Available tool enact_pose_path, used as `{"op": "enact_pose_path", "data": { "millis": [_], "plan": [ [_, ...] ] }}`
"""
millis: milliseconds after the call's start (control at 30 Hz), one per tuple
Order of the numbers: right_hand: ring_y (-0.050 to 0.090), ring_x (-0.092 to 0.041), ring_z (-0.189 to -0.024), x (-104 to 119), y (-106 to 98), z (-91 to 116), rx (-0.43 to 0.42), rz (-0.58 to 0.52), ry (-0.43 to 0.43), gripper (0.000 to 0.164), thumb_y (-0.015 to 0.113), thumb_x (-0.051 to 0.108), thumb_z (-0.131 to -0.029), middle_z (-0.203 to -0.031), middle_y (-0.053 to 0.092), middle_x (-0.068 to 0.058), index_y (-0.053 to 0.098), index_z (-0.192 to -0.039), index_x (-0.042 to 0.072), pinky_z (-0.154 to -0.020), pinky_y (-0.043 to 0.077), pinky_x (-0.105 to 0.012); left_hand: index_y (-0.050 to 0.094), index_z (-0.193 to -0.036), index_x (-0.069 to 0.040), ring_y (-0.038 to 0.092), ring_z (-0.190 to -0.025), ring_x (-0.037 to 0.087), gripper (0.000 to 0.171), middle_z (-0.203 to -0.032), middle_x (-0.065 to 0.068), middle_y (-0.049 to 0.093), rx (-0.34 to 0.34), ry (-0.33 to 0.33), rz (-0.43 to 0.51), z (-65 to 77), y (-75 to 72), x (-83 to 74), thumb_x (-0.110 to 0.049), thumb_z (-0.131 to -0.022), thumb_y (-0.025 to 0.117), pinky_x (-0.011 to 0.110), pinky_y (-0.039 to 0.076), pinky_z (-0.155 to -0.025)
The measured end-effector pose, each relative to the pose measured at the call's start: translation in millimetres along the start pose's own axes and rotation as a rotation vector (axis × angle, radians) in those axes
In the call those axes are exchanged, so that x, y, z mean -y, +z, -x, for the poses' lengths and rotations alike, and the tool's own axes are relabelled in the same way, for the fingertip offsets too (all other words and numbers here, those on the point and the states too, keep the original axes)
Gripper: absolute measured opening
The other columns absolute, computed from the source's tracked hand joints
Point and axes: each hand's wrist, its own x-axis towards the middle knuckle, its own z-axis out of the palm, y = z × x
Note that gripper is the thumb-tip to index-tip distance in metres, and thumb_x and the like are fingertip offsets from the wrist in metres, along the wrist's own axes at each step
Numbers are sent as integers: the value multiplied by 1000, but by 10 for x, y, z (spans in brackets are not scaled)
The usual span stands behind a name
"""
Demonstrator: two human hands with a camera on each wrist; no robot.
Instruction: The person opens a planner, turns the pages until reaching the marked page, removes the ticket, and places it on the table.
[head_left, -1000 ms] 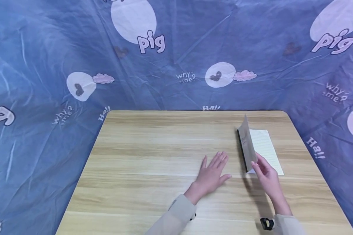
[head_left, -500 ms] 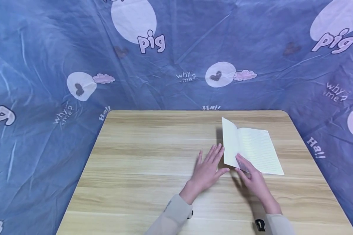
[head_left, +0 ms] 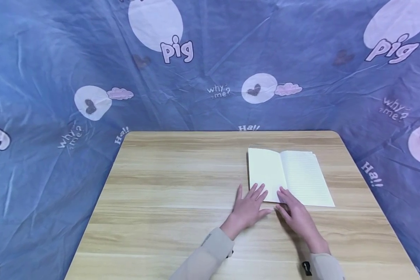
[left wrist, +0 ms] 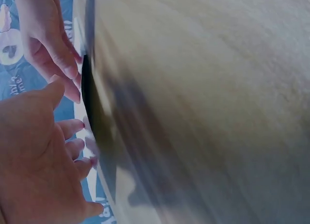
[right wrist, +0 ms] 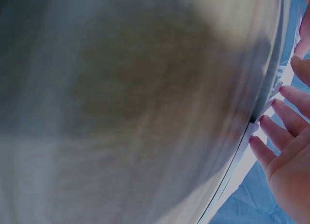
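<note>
An open notebook (head_left: 306, 177) lies on the table, its blank left page (head_left: 266, 167) and lined right page facing up. My left hand (head_left: 247, 210) rests with spread fingers over the lower left corner of the left page. At the bottom of the fold, my right hand (head_left: 299, 219) touches the page with extended fingertips, its thumb just off the lower edge. In the left wrist view, the notebook's dark cover edge (left wrist: 86, 88) shows beside both hands. The right wrist view has my right hand's fingers (right wrist: 276, 132) straight against the notebook's edge.
The light wood-grain table (head_left: 168, 202) extends to the left and in front of the notebook. A blue printed cloth (head_left: 210, 50) hangs behind the table and along both sides. Black straps (head_left: 306, 268) show at the sleeve cuffs.
My right hand has turned the cover leftward, and the notebook now lies open. It has let go and moved to the fold. The left hand's fingers now lie over the left page's corner.
</note>
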Motion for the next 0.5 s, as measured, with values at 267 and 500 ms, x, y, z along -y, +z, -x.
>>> {"op": "enact_pose_path", "data": {
  "millis": [267, 500],
  "plan": [
    [45, -50, -125, -25, -11, 15, -4, 68, -42, 51, 76, 6, -82, -140, 50, -25, 58, -128, -8, -99, 37, -63, 23, -157, -33, 11, -148, 11, 67, -163, -11, 10, 71, -32, 11, -5, 91, 38, -66, -98, 27, 57, 11, -117],
    [41, -50, -129, -34, -58, 50, 29, 106, -11, 54, 75, 10, -84, -141, 47, -27, 56, -131, -8, -102, 35, -63, 22, -157, -33, 10, -149, 11, 67, -163, -11, 10, 92, -33, 13, 9, 75, 40, -64, -98, 30, 58, 11, -117]
  ]
}}
